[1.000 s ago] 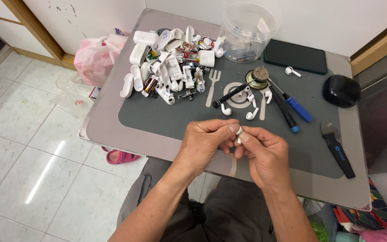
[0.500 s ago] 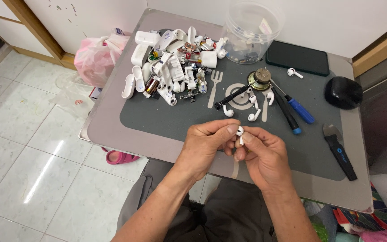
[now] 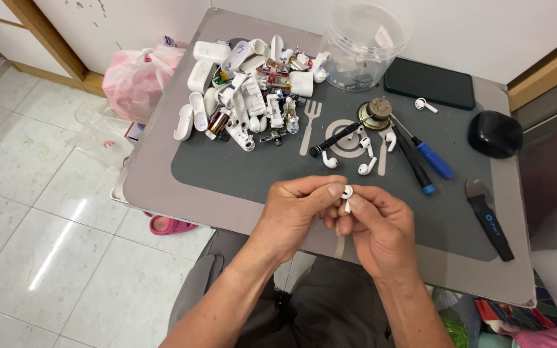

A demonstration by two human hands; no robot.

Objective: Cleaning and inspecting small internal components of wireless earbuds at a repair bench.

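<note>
White floor tiles (image 3: 46, 212) lie to your left, and your lap sits under the near edge of a small grey table (image 3: 162, 187) covered by a dark work mat (image 3: 240, 167).

Nearest to you, both hands meet over the mat's front edge. Your left hand (image 3: 298, 209) and right hand (image 3: 378, 225) are curled in, fingertips pinched together on a small white earbud (image 3: 347, 195), its stem pointing down between them. Neither palm is open; the grip is a fine one, thumb and forefinger on each side. By the look of it you are working on the earbud's shell, pulling or twisting it apart, and the next move would call for a steady counter-hold from one hand while the other eases the piece away, with little force, since the part is small and smooth.

Just beyond your hands lie three loose earbuds (image 3: 358, 158) beside a black pen-like tool (image 3: 335, 140) and a round brass-coloured part (image 3: 375, 113). To the right are two blue-handled screwdrivers (image 3: 430, 161), a flat pry tool (image 3: 488, 216) and a black rounded case (image 3: 494, 133). Farther back on the left sits a heap of white cases and parts (image 3: 246, 90); at the far edge stand a clear plastic tub (image 3: 365, 42) and a dark phone (image 3: 430, 84). A pink bag (image 3: 133, 74) rests off the table's left side.

Your fingers hide most of the earbud, so you cannot tell whether it has opened. The tub's contents are blurred, and the heap is too jumbled to sort out.
</note>
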